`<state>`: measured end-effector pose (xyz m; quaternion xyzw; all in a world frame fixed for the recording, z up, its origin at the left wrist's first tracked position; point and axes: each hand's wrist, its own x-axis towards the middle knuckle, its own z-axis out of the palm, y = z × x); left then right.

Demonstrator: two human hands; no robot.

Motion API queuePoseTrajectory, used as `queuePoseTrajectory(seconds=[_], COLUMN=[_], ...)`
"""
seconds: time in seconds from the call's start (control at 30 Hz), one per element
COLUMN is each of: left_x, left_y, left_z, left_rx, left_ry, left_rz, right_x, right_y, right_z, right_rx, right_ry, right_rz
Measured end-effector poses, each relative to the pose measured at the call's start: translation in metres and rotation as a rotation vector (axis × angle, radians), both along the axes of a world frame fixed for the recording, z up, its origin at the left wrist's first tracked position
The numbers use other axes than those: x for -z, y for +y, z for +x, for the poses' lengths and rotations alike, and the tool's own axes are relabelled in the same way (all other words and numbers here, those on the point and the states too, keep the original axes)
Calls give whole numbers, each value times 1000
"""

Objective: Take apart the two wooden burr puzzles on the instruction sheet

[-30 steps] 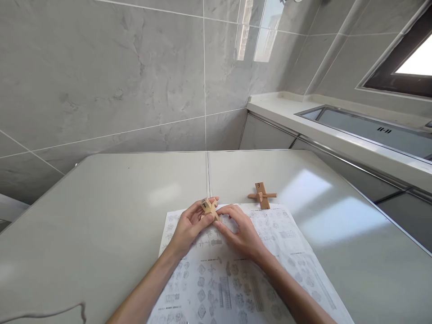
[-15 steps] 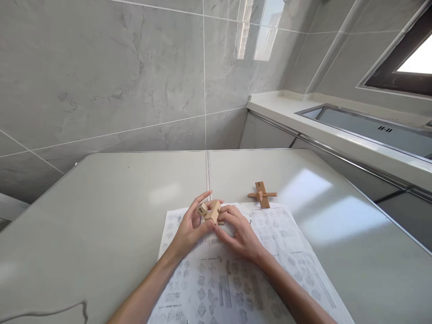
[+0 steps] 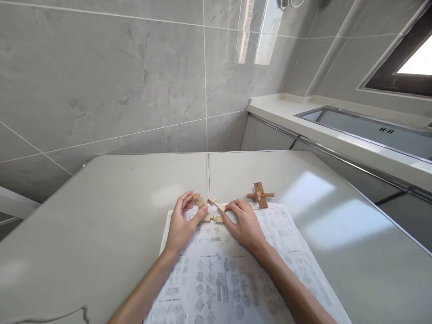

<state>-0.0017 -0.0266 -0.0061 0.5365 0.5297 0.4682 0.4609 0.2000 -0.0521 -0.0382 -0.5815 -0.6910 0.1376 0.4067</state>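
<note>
Between thumb and fingers, my left hand [image 3: 182, 220] grips a light wooden puzzle piece [image 3: 198, 200], tilted. My right hand [image 3: 243, 220] pinches the near end of a second notched puzzle piece [image 3: 217, 205], whose far end points up and left. A third notched piece [image 3: 213, 219] lies on the printed sheet [image 3: 219, 256] between the two hands. Beyond my right hand, a darker wooden cross-shaped puzzle [image 3: 260, 195] with a mark on one arm rests at the sheet's far edge.
The pale table [image 3: 111, 216] reaches to a grey tiled wall [image 3: 101, 81]. On the right runs a counter [image 3: 270, 104] with a sink [image 3: 367, 130]. A dark cord [image 3: 83, 310] lies at the lower left.
The wooden pieces, held together before, are now apart: one in each hand and one on the sheet. My hands have moved slightly away from each other.
</note>
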Motion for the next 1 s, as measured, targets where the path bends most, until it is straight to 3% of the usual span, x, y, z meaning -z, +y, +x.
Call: queuePoseTrajectory(seconds=[0.17,0.3,0.4,0.7,1.0], left_x=[-8,-3,4,6,2], left_y=[-31,-59,-69,-65,-48], left_z=[-9,-11,-10,-20,-18], left_rx=[-68,-156,-155,3,208], left_ry=[235,418,527,703,683], left_rz=[-105,-57,-18,52,168], right_x=[1,0,-1,-8,-11], right_y=[3,3,1,-9,-15], right_z=[11,13,11,1,0], right_rx=[-41,-68,-104,-244,-335], right_ry=[-24,-50,-66,-101,-52], right_rz=[11,33,44,55,85])
